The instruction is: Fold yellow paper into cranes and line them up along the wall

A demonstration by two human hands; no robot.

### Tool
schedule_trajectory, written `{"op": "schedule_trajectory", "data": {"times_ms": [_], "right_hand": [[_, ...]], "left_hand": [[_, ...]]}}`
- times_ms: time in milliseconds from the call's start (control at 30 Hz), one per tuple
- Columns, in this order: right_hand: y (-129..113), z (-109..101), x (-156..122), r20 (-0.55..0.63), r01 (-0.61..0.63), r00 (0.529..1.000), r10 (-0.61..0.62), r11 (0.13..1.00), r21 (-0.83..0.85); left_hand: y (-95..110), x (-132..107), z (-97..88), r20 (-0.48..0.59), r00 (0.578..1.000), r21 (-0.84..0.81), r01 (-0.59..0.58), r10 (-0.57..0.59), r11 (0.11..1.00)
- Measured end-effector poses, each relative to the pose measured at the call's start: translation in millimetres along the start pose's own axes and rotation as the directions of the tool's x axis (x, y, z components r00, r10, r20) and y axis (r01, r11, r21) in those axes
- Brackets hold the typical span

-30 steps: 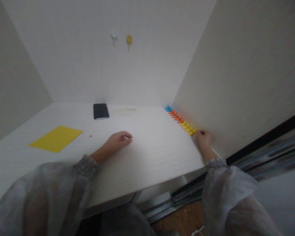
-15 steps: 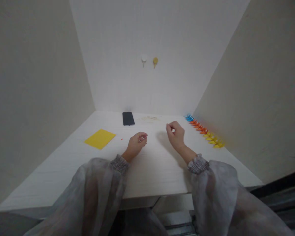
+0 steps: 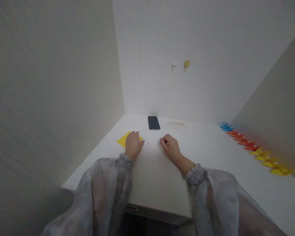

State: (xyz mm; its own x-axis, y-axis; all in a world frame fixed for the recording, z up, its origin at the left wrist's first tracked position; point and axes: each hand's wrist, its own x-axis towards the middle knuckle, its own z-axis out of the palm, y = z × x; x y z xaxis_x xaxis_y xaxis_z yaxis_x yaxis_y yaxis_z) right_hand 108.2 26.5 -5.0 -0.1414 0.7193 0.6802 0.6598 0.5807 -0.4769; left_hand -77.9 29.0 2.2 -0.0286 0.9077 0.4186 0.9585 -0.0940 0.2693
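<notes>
Left hand (image 3: 134,145) has swung over to the yellow paper (image 3: 122,140) at the wearer's eleven o'clock, fingers parted, pinching nothing! Right hand (image 3: 169,146) half-curled near twelve; can't tell what's inside. A hasty drag could crease that yellow paper.

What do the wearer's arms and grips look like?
Loose, sheer greyish sleeves, puffed and gathered into crinkled cuffs. The left grip and right grip are ungloved; no cables or markings show.
</notes>
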Motion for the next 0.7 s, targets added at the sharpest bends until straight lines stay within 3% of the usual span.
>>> {"op": "schedule_trajectory", "data": {"times_ms": [67, 200, 533, 700], "right_hand": [[2, -2, -2, 0.019, -0.012, 1.0, 0.011, 1.0, 0.009], [4, -3, -4, 0.077, -0.044, 0.996, 0.044, 0.999, 0.001], [0, 0, -7, 0.149, -0.004, 0.989, 0.003, 1.0, 0.006], [-1, 1, -12, 0.157, 0.006, 0.988, -0.008, 1.0, 0.013]], "left_hand": [[-10, 3, -1.8, 0.106, 0.992, 0.11, 0.053, -0.065, 0.993], [-16, 4, -1.8, 0.235, 0.97, 0.179, 0.013, -0.055, 0.984], [-22, 11, -2.5, 0.282, 0.958, 0.131, 0.017, -0.053, 0.991], [-23, 13, -5.0, 0.236, 0.968, 0.106, 0.065, -0.089, 0.992]]}}
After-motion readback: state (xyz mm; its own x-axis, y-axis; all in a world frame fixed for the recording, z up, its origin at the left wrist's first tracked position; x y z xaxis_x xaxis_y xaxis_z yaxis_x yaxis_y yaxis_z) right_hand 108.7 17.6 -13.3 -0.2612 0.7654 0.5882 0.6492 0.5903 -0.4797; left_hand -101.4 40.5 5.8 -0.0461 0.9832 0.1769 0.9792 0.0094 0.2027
